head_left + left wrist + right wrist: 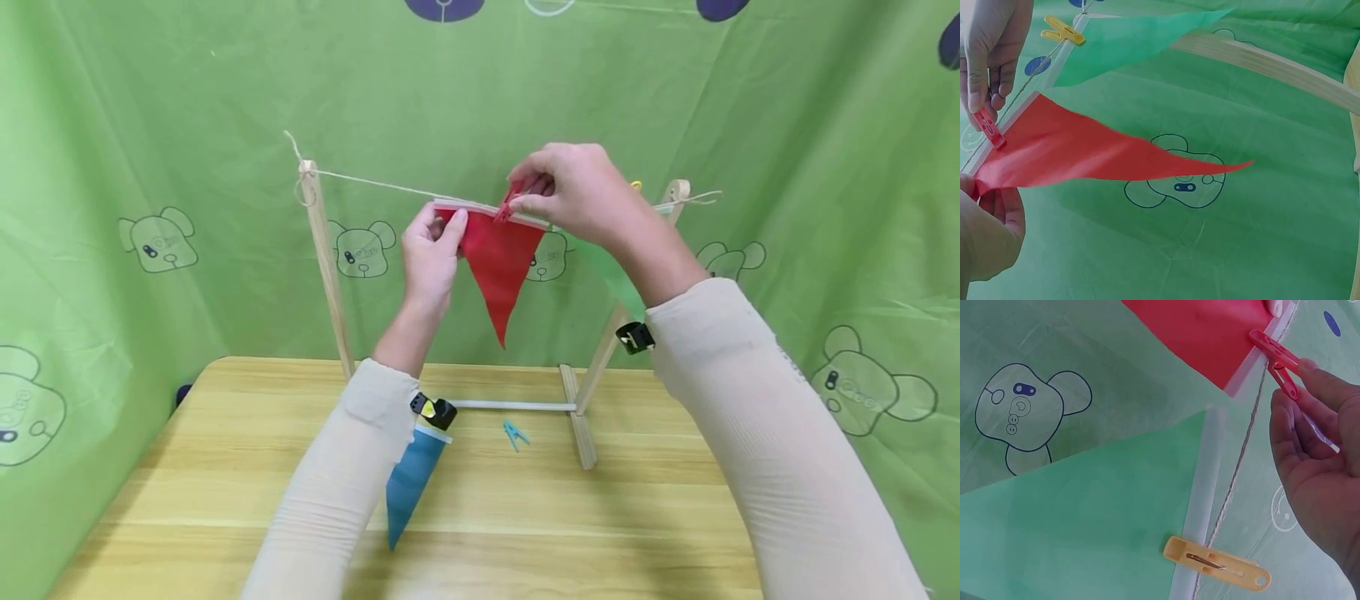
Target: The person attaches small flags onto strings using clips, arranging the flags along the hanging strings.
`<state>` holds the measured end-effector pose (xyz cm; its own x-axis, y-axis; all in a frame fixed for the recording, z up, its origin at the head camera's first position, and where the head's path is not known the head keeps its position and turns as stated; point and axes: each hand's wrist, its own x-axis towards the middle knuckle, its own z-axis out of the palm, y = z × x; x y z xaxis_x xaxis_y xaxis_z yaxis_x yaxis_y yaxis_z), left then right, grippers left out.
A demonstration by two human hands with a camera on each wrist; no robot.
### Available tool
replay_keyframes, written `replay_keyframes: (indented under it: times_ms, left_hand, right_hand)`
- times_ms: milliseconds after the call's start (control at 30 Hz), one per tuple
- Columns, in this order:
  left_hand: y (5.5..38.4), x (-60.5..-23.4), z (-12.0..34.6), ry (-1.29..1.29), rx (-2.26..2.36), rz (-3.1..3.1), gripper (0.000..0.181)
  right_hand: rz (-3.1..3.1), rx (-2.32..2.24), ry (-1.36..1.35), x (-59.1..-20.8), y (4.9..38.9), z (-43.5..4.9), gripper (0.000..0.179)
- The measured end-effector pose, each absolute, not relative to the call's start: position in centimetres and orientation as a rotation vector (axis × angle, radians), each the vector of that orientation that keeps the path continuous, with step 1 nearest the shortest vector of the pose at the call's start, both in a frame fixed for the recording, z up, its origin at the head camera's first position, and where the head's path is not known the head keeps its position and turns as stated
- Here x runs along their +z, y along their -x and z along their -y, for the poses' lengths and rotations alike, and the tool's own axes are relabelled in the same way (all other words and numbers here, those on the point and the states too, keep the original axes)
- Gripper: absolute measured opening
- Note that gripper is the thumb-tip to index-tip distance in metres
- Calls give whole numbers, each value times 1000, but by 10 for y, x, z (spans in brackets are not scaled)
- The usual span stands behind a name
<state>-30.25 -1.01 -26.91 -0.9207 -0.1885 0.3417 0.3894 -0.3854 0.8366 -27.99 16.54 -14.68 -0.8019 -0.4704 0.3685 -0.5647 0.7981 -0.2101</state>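
A red triangular pennant (501,265) with a white top band hangs point down at the string (390,185). My left hand (433,254) pinches its upper left corner between thumb and fingers. With thumb and fingers my right hand (573,196) pinches a red clothespin (1275,353), whose tip sits over the pennant's white band and the string. To the right a green pennant (1104,506) hangs from the same string, held by a yellow clothespin (1216,562). My right forearm hides part of that green pennant in the head view.
Two wooden posts, the left post (326,267) and the right post (600,358), carry the string above the wooden table (525,517). A blue clothespin (515,435) lies on the table near the white crossbar (517,406). A blue pennant (414,483) shows beside my left sleeve.
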Motion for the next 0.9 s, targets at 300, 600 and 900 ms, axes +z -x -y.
replay_keyframes:
  times_ms: [300,600,900]
  left_hand:
    - [303,-272,13,298,-2301,1507,17]
    - [302,-275,15,323,-2292,1528,20]
    - [303,-276,19,332,-2302,1540,20]
  right_hand:
    - [2705,461,-803,-148,281,-164,34]
    - [2703,527,-796,-150,282,-164,37]
    - [2677,517,-824,-152,280,-162,39]
